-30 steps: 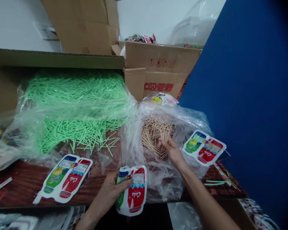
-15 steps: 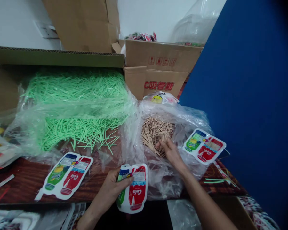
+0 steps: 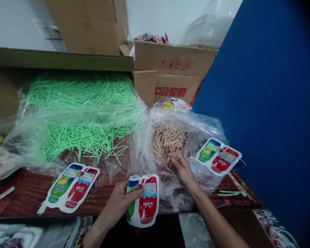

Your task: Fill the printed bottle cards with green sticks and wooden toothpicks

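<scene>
My left hand is closed on a flat bottle-shaped pouch printed with Sprite and Cola. The thumb presses on its front, and green sticks show through the pouch's window. At the near edge of a pile of thin brown straw-like sticks, my right hand pinches several of them between thumb and fingers. A second pouch of the same print lies on the table to the left. Another pouch, with sticks visible in its windows, rests on the plastic at the right.
Green sticks spill from a plastic-lined carton at the left. A cardboard box with red print stands behind the brown pile. Clear plastic sheeting drapes over the table edge. A blue panel bounds the right; loose green sticks lie near it.
My right fingers have drawn slightly toward me and gathered brown sticks between them. My left hand keeps the pouch in almost the same place; the view has shifted slightly.
</scene>
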A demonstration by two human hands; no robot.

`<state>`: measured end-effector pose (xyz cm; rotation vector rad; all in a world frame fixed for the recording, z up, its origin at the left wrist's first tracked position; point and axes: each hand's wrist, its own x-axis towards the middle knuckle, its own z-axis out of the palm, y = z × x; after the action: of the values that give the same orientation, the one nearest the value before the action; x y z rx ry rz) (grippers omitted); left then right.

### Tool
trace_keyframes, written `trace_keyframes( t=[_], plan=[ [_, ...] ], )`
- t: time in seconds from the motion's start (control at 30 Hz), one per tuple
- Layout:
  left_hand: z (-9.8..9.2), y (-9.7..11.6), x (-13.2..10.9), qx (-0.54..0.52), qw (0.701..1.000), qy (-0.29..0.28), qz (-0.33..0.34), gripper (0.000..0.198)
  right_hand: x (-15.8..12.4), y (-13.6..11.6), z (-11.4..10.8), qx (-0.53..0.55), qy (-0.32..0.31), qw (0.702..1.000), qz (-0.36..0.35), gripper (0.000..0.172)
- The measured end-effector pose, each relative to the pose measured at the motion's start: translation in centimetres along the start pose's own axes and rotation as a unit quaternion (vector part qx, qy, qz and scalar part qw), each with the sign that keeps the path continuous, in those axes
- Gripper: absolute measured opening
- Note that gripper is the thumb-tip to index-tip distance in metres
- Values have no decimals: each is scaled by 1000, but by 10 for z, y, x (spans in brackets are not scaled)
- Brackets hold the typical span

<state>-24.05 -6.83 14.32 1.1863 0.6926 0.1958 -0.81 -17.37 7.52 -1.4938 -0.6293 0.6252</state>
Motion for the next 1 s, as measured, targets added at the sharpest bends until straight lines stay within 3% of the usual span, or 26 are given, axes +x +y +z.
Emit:
trace_keyframes(
  t=[0.13,0.27,0.4,0.6,0.77,1.0],
  plan=[
    [4,5,-1,-16,1000,2,-3,17,0,-5,0,-20,2,1000,-2,23],
    [5,4,2,-41,999,-10,-14,18,6,-21,-2,135,76,988,16,25],
    [6,1,9,-56,998,-30,-19,20,8,-46,4,292,73,952,54,26],
    [11,6,16,-57,997,-45,0,20,-4,-71,30,403,72,910,69,21],
    [14,9,16,-79,995,-56,-5,19,-20,-87,57,444,69,892,59,16],
    [14,12,14,-71,995,-65,-1,20,-34,-100,79,392,88,913,73,21]
  ],
)
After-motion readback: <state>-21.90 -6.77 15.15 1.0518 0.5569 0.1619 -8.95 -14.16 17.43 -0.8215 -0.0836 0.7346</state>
